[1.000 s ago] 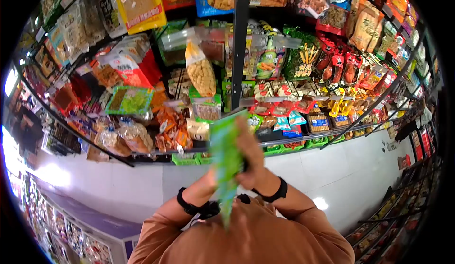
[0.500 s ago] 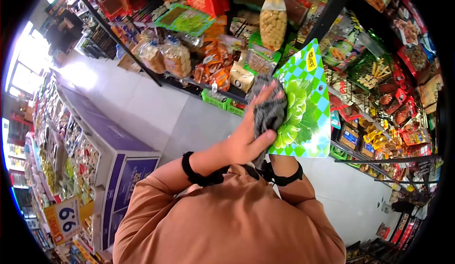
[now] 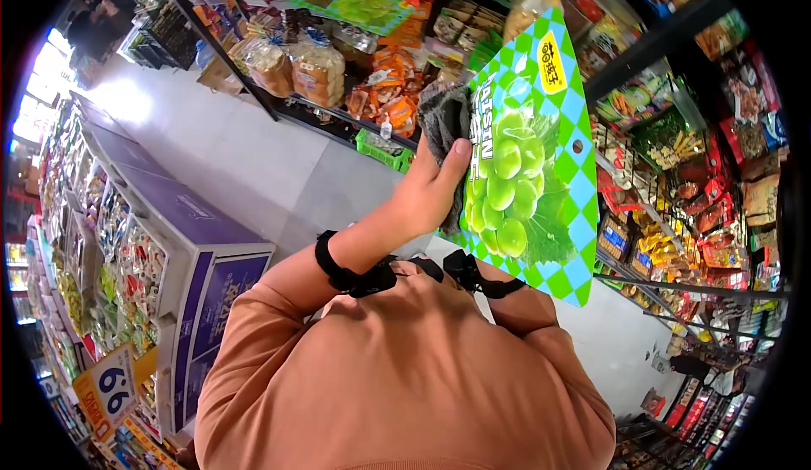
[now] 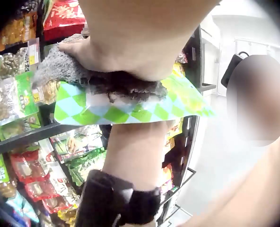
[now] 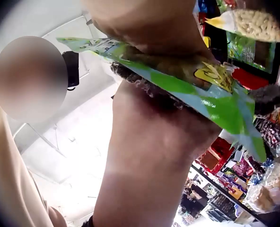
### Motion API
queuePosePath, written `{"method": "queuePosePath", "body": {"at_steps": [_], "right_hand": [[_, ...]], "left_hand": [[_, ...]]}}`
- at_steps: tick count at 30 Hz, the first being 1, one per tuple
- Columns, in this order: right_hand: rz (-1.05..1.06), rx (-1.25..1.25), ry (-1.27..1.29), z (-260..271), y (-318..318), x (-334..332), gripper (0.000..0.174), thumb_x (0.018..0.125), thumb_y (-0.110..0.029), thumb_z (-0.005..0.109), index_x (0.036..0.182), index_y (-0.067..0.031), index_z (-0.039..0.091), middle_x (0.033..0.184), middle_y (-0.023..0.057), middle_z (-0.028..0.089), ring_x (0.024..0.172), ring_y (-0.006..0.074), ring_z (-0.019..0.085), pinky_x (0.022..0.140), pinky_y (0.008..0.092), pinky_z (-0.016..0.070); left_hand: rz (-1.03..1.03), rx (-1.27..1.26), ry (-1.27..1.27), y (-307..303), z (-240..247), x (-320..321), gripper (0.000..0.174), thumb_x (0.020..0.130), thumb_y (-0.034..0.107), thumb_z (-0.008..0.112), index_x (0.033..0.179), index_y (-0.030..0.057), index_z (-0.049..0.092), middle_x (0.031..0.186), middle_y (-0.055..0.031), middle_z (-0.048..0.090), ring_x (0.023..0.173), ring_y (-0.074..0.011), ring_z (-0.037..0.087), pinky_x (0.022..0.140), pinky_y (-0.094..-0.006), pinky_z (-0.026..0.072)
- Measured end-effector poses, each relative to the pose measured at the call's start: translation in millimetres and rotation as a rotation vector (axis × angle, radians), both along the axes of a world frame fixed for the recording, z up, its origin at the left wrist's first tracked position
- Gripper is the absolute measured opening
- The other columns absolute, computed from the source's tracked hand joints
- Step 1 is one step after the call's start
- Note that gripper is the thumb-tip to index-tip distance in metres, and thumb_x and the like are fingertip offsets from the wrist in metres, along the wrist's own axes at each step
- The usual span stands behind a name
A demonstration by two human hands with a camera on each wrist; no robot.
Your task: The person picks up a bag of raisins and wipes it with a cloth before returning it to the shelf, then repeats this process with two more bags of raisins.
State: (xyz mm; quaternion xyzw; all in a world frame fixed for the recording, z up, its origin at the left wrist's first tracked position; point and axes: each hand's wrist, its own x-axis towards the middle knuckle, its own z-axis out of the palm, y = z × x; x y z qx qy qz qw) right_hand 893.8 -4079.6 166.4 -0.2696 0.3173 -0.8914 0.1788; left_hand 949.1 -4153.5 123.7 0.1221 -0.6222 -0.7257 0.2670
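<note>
A green-and-blue checked bag with a grape picture (image 3: 515, 191) stands tilted before the chest in the head view. At its left edge, my left hand (image 3: 427, 191) holds a grey cloth (image 3: 445, 119) against it, thumb toward the front. The left wrist view shows this hand (image 4: 126, 45) over the cloth (image 4: 59, 68) and bag (image 4: 116, 113). My right hand is hidden behind the bag in the head view; in the right wrist view it (image 5: 149, 28) grips the bag (image 5: 187, 97) from the other side, its fingers mostly hidden.
Shelves of packaged snacks run along the top and right, with bread bags (image 3: 317, 73) and orange packets (image 3: 393, 73) behind the hands. A purple-sided display (image 3: 220, 301) with a price sign (image 3: 110, 390) stands at the left. A dark shelf post (image 3: 659, 39) crosses the upper right.
The bag has come closer to the head camera and its grape side shows larger. The left hand and cloth have shifted to the bag's left edge. Earlier, the view turned toward the purple display.
</note>
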Motion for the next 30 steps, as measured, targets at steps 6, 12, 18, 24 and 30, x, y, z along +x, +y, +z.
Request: {"method": "queuePosePath", "body": {"at_steps": [6, 12, 18, 24, 30], "right_hand": [[0.102, 0.049, 0.497, -17, -90, 20, 0.062, 0.090, -0.047, 0.046, 0.122, 0.0067, 0.052, 0.141, 0.0190, 0.037, 0.128, 0.0296, 0.039, 0.106, 0.0423, 0.0293], [0.010, 0.641, 1.025, 4, -122, 51, 0.038, 0.082, -0.010, 0.064, 0.118, -0.0001, 0.059, 0.132, 0.0188, 0.049, 0.126, 0.0287, 0.043, 0.105, 0.0385, 0.0297], [0.041, 0.834, 0.721, -34, -134, 47, 0.089, 0.071, -0.030, 0.081, 0.140, -0.0037, 0.032, 0.133, 0.0182, 0.044, 0.119, 0.0256, 0.046, 0.099, 0.0373, 0.0380], [-0.199, 0.765, 0.440, -35, -92, 59, 0.100, 0.064, -0.020, 0.086, 0.142, -0.0033, 0.025, 0.135, 0.0143, 0.039, 0.119, 0.0235, 0.043, 0.098, 0.0334, 0.0386], [-0.279, 0.860, 0.363, -64, -50, 66, 0.107, 0.063, -0.021, 0.086, 0.145, -0.0016, 0.020, 0.141, 0.0155, 0.035, 0.127, 0.0248, 0.035, 0.103, 0.0353, 0.0332]], "left_hand": [[-0.023, 0.108, 0.482, -68, -14, 42, 0.046, 0.098, 0.035, 0.041, 0.135, 0.0076, 0.038, 0.133, -0.0052, 0.044, 0.119, -0.0168, 0.045, 0.099, -0.0309, 0.0374], [-0.429, 0.725, 0.412, -156, -35, 93, 0.049, 0.098, 0.024, 0.039, 0.143, 0.0092, 0.027, 0.145, -0.0114, 0.031, 0.130, -0.0263, 0.038, 0.109, -0.0403, 0.0316], [-0.613, 0.803, 0.248, -193, -38, 102, 0.051, 0.096, 0.035, 0.040, 0.136, 0.0018, 0.039, 0.133, -0.0165, 0.048, 0.115, -0.0264, 0.054, 0.097, -0.0378, 0.0457], [-0.681, 1.154, 0.138, -188, -57, 114, 0.054, 0.096, 0.038, 0.041, 0.133, -0.0013, 0.042, 0.131, -0.0167, 0.050, 0.111, -0.0272, 0.057, 0.095, -0.0395, 0.0471], [-0.528, 0.829, -0.052, -158, -35, 159, 0.053, 0.090, 0.027, 0.056, 0.133, -0.0004, 0.041, 0.123, -0.0145, 0.056, 0.111, -0.0246, 0.056, 0.098, -0.0370, 0.0423]]}}
